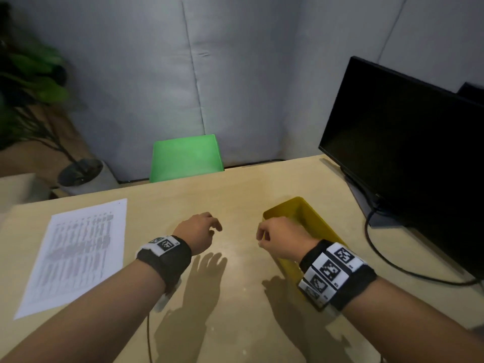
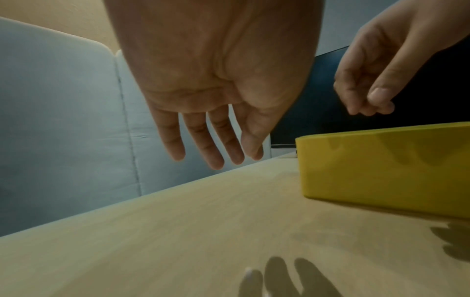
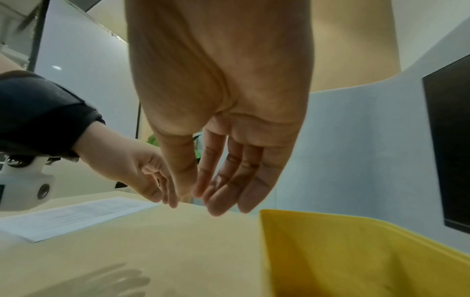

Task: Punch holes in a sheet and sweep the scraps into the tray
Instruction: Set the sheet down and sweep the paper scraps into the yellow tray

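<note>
Loosely, the right hand [image 1: 282,239] hangs empty beside the yellow bin [image 1: 314,224] — left hand [image 1: 199,231] likewise, farther off.
</note>
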`<action>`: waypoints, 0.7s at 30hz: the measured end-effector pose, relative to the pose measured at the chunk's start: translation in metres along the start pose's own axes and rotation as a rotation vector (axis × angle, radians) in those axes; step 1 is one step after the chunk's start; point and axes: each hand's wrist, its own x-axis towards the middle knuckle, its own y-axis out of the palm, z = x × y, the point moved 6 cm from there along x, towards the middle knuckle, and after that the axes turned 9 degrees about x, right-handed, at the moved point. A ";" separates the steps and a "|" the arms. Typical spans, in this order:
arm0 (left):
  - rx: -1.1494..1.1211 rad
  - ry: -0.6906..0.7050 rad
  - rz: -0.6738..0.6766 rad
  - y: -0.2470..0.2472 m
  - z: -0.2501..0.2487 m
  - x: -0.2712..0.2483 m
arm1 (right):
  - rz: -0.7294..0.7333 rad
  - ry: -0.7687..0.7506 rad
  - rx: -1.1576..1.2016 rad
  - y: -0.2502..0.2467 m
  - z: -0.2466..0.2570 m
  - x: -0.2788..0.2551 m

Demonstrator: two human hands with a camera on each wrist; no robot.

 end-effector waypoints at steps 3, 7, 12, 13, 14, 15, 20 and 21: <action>0.030 -0.039 0.075 0.018 0.031 -0.018 | 0.060 0.031 -0.053 0.031 0.013 0.007; 0.046 -0.034 0.142 0.042 0.048 -0.034 | 0.164 0.110 -0.116 0.069 0.010 0.009; 0.032 0.014 0.189 0.066 0.054 -0.041 | 0.230 0.221 -0.105 0.106 -0.008 0.002; 0.036 0.030 0.199 0.069 0.053 -0.042 | 0.245 0.232 -0.109 0.111 -0.009 -0.001; 0.041 0.047 0.215 0.072 0.051 -0.042 | 0.263 0.242 -0.113 0.116 -0.012 -0.004; 0.046 0.063 0.228 0.075 0.050 -0.042 | 0.277 0.252 -0.116 0.120 -0.014 -0.007; 0.118 0.123 0.242 0.084 0.043 -0.044 | 0.269 0.261 -0.118 0.130 -0.019 -0.015; 0.134 0.135 0.229 0.084 0.041 -0.045 | 0.273 0.256 -0.129 0.131 -0.020 -0.015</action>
